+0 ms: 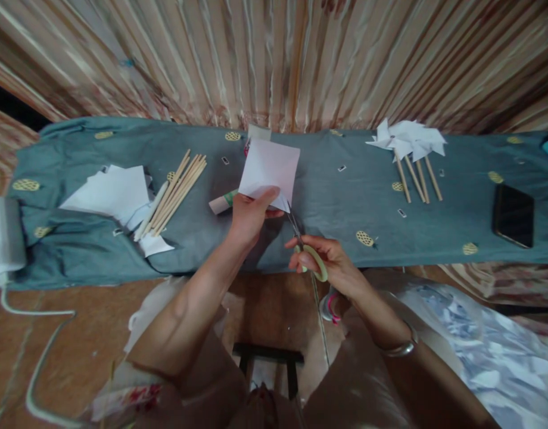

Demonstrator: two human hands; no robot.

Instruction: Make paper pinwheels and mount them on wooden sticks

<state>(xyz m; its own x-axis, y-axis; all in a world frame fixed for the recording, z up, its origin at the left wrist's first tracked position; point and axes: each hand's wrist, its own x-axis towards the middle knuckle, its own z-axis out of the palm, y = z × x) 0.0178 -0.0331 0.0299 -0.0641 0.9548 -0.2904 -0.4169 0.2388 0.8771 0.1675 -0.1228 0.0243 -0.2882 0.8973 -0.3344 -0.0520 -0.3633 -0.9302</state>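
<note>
My left hand pinches a square sheet of white paper near its lower edge, thumb on top. In my right hand is a pair of scissors with light green handles, its blades meeting the paper's lower right corner. How far the blades are apart is hard to make out. Just left of the paper lies a small tube-shaped item with a green band, partly hidden by my left hand. Behind the sheet, another small pale object shows only its top.
Wooden sticks and white paper pieces lie on the left of the green cloth. Several paper pinwheels on sticks rest at the back right, near a dark phone. A white device with a cable stands far left.
</note>
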